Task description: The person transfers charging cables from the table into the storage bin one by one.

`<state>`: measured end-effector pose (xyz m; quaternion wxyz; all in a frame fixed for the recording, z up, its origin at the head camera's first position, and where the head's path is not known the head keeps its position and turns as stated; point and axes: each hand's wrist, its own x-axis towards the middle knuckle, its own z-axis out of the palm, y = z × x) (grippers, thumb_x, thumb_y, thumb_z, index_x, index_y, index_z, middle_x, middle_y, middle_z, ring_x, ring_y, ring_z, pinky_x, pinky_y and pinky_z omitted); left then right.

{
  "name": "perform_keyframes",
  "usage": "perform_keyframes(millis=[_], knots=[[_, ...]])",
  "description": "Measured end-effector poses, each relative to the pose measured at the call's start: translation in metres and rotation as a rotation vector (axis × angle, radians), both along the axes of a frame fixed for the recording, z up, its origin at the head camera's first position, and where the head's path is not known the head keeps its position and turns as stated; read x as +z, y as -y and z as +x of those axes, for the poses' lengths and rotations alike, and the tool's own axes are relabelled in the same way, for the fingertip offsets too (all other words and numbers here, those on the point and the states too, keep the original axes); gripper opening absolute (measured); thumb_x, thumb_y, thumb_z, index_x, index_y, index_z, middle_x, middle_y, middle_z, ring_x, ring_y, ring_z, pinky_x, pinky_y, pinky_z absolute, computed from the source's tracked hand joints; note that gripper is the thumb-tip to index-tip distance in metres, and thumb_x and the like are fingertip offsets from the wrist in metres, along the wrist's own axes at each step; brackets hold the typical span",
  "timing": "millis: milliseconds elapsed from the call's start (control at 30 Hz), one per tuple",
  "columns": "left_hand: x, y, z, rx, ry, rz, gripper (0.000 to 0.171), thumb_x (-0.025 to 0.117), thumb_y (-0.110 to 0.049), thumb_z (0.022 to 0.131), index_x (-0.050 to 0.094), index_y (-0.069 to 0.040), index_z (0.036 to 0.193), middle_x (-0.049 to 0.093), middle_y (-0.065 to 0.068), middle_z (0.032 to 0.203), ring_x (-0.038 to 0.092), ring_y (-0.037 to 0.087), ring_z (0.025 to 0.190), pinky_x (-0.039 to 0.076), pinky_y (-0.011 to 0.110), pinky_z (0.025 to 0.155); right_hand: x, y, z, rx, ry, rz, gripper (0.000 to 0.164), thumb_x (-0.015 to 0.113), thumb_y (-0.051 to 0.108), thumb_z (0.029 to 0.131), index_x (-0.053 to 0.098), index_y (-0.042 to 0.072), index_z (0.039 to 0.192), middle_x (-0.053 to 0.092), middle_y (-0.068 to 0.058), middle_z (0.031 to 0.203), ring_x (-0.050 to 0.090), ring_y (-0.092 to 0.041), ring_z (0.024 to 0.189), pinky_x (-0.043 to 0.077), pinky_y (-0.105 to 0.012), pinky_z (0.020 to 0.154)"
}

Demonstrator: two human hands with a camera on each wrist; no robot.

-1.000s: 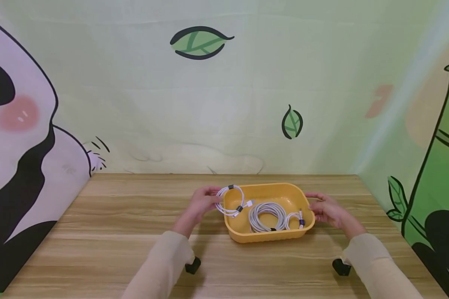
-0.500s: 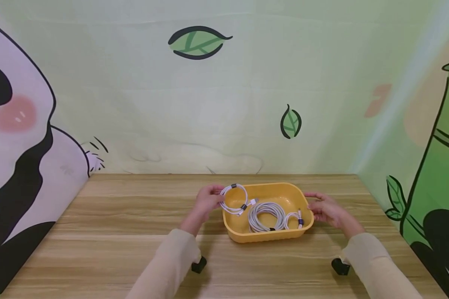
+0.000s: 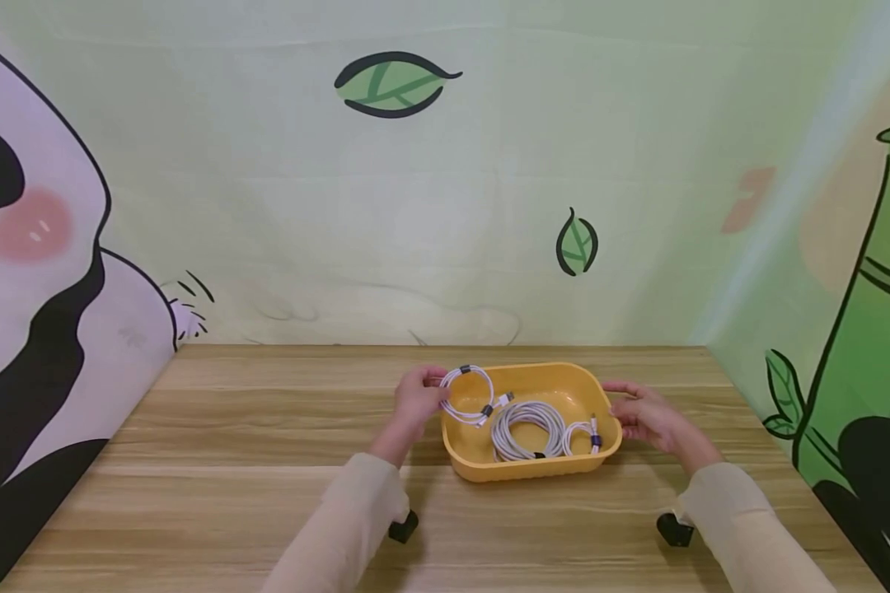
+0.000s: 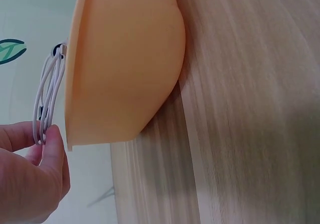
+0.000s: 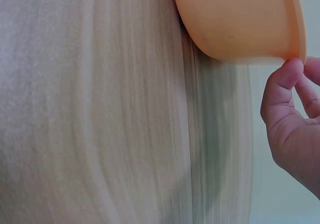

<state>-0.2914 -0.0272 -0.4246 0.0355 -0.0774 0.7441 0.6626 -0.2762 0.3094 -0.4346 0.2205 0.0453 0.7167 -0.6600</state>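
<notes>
My left hand (image 3: 418, 399) pinches a coiled white USB cable (image 3: 463, 417) between thumb and fingers at the left rim of a yellow basin (image 3: 531, 472). Dark ties bind this coil, and its plug (image 3: 505, 400) points right over the basin. In the left wrist view the cable (image 4: 49, 92) stands on edge beside the rim. Inside the basin lie a larger grey-white coiled cable (image 3: 502, 432) and a small white coiled cable (image 3: 569, 434) with a dark blue tie. At the right end, my right hand (image 3: 648, 418) holds the basin's rim with thumb and fingers.
The basin stands on a wood-grain table (image 3: 230, 461). Behind the table's far edge hangs a pale green backdrop (image 3: 267, 206) with printed leaves and a panda. Black wrist pieces (image 3: 404, 526) show under both sleeves.
My left hand has moved slightly right, carrying the coiled USB cable farther over the basin's left side. The right hand and the basin stay nearly in place.
</notes>
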Motion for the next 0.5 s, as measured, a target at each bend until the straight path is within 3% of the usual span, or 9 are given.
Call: perform_keyframes(millis=[500], knots=[[0.0031,-0.0054,0.0039,0.042,-0.012,-0.098,0.031,0.055,0.011,0.072,0.058,0.002,0.102,0.058,0.015,0.095,0.054,0.019,0.079,0.051,0.023,0.065,-0.0018,-0.0011,-0.0006,0.000,0.001,-0.013,0.058,0.048,0.004,0.085,0.019,0.001,0.135,0.061,0.003,0.070,0.055,-0.007,0.057,0.048,-0.020,0.053]])
